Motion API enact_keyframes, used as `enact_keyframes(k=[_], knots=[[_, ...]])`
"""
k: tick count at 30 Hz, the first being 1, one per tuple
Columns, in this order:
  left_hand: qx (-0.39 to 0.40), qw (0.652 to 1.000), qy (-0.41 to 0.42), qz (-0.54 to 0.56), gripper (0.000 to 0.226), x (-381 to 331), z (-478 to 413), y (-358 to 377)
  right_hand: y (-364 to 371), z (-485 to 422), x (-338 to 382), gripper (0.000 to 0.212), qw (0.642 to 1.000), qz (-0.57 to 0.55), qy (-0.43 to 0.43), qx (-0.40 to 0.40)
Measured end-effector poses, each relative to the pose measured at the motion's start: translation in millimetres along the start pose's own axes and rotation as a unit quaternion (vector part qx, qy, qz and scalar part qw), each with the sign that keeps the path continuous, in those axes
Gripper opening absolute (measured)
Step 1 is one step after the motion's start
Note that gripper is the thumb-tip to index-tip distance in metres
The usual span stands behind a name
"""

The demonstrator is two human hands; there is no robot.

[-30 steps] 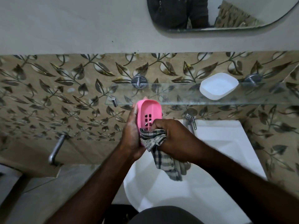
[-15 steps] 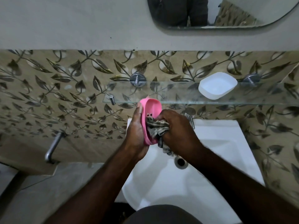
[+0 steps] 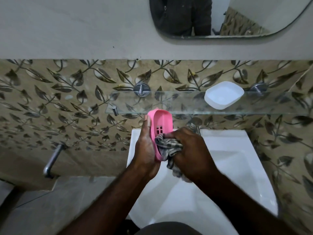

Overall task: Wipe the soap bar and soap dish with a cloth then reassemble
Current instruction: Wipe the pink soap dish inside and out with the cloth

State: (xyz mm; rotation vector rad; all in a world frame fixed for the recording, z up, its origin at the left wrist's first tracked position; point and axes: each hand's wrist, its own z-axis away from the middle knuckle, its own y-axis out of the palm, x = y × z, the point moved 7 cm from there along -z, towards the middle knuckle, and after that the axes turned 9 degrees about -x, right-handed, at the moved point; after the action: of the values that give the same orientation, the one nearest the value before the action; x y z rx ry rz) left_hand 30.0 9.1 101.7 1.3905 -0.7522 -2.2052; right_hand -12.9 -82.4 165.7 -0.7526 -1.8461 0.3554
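Your left hand (image 3: 147,146) grasps the pink soap dish (image 3: 160,122) from its left side, with the palm behind the dish and the thumb along the left rim. The dish stands on edge, hollow side facing right, above the back left corner of the sink (image 3: 237,150). Its upper end overlaps the front edge of the glass shelf (image 3: 186,102) in the view; you cannot tell whether the two touch. A small grid of drain holes shows in the floor of the dish. The lower half is hidden by the cloth and both hands.

Your right hand (image 3: 191,153) clenches the checked cloth (image 3: 167,146) in a bunch and presses it into the lower part of the hollow. The fingertips are buried in the folds. A tail of cloth hangs below the hand over the basin, its end covered by the wrist.

A white piece (image 3: 223,94) lies toward the right end of the shelf, well apart from the dish. You cannot tell whether it is the soap bar or a second dish part.

Only a sliver of the metal tap (image 3: 194,127) shows behind the right hand, at the back edge of the sink. The mirror (image 3: 254,17) is cut off by the top of the view.
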Motion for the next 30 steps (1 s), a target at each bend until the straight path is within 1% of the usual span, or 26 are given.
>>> enact_keyframes(k=[2,3,4,5,7,8,9,10,12,14,16,17,18,20,22,23,25,26,28,30], knots=[[0.022,1.0,-0.016,-0.01,0.058,10.6,6.0,4.2,-12.3,-19.0,2.8,0.034,0.998,0.026,-0.009,-0.062],[0.022,0.999,-0.02,-0.011,0.058,13.0,8.0,4.8,-17.9,-27.6,4.7,0.034,0.996,0.041,-0.005,-0.078],[0.019,1.0,-0.022,-0.004,0.059,12.3,8.1,4.1,-19.3,-33.6,6.7,0.033,0.996,0.059,-0.001,-0.068],[0.01,1.0,-0.021,0.006,0.06,8.5,6.6,1.3,-16.2,-35.4,10.0,0.029,0.997,0.072,-0.005,-0.041],[-0.018,0.999,-0.02,0.027,0.062,-2.2,2.7,-4.2,-2.4,-22.9,14.5,0.017,0.996,0.065,-0.009,0.053],[-0.033,0.999,-0.021,0.028,0.063,-6.6,0.8,-8.3,4.2,-11.2,14.3,0.016,0.994,0.036,0.01,0.1],[-0.046,0.999,-0.021,0.021,0.063,-9.2,-1.5,-12.4,7.7,-1.0,11.2,0.017,0.991,0.016,0.028,0.13],[-0.059,0.998,-0.023,0.011,0.065,-9.3,-2.2,-16.2,9.9,3.1,6.6,0.017,0.989,0.017,0.032,0.14],[-0.073,0.997,-0.037,0.002,0.068,-5.2,1.2,-15.8,10.3,-3.6,-0.9,0.017,0.993,0.033,0.025,0.109],[-0.055,0.998,-0.04,-0.014,0.071,0.8,3.5,-9.7,7.2,-20.1,-7.1,0.019,0.999,0.022,0.037,0.021],[-0.036,0.998,-0.039,-0.026,0.067,7.9,3.8,-6.3,1.9,-35.9,-13.8,0.017,0.996,0.027,0.047,-0.074],[-0.028,0.998,-0.043,-0.024,0.064,11.2,3.0,-6.1,0.5,-39.1,-17.6,0.014,0.993,0.016,0.059,-0.102],[-0.019,0.998,-0.043,-0.029,0.061,11.6,1.7,-5.6,1.1,-39.1,-19.9,0.013,0.991,-0.003,0.07,-0.116],[-0.012,0.997,-0.037,-0.059,0.056,9.5,0.1,-5.0,5.5,-34.5,-20.2,0.021,0.988,-0.047,0.077,-0.126],[-0.013,0.995,-0.039,-0.086,0.054,6.8,-1.5,-6.1,9.6,-27.0,-12.5,0.028,0.987,-0.097,0.065,-0.112],[-0.014,0.995,-0.043,-0.093,0.054,5.6,-2.1,-7.0,10.1,-23.6,-6.6,0.033,0.988,-0.107,0.046,-0.102],[-0.02,0.994,-0.055,-0.091,0.055,2.1,-4.7,-9.7,11.3,-18.6,1.4,0.045,0.992,-0.108,-0.008,-0.07],[-0.025,0.995,-0.059,-0.081,0.055,-1.3,-6.3,-10.1,12.5,-17.2,4.3,0.049,0.993,-0.106,-0.027,-0.042],[-0.021,0.996,-0.065,-0.063,0.055,-7.9,-8.9,-5.6,13.7,-17.1,6.1,0.056,0.996,-0.068,-0.058,0.015],[-0.014,0.996,-0.057,-0.073,0.054,-11.3,-9.8,3.1,9.9,-23.2,5.0,0.058,0.993,0.041,-0.107,0.032]])
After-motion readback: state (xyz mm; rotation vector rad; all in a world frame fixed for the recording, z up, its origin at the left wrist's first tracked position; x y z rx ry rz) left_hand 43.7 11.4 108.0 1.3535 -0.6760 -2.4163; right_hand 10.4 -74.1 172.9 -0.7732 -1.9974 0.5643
